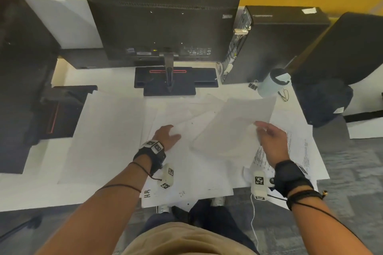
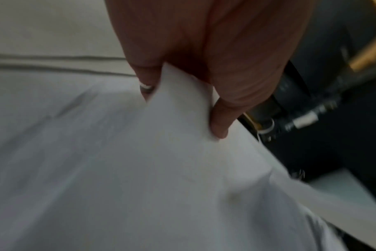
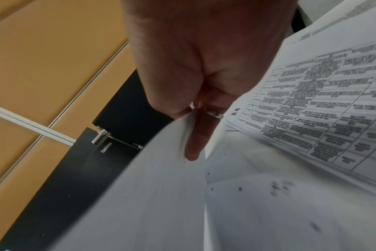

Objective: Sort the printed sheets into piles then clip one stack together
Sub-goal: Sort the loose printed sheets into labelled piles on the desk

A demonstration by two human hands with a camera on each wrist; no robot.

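Note:
White printed sheets cover the desk (image 1: 31, 190): a left pile (image 1: 107, 130), a middle pile (image 1: 199, 174) marked "H.R" at its near edge, and a right pile (image 1: 298, 147) with text showing. My left hand (image 1: 174, 130) (image 2: 182, 105) pinches the edge of a sheet (image 2: 161, 169) on the middle pile, thumb on top. My right hand (image 1: 260, 128) (image 3: 191, 132) pinches a curved sheet (image 1: 234, 126) (image 3: 140, 195) raised above the desk. A table page headed "H-R" (image 3: 311, 101) lies beside it. A black binder clip (image 1: 253, 85) sits at the back right.
A black monitor (image 1: 163, 16) on its stand (image 1: 170, 83) backs the desk, with a PC tower (image 1: 275, 43) at its right. A pale bottle (image 1: 271, 83) stands by the clip. Dark equipment (image 1: 24, 68) lines the left; a dark chair (image 1: 331, 80) is at right.

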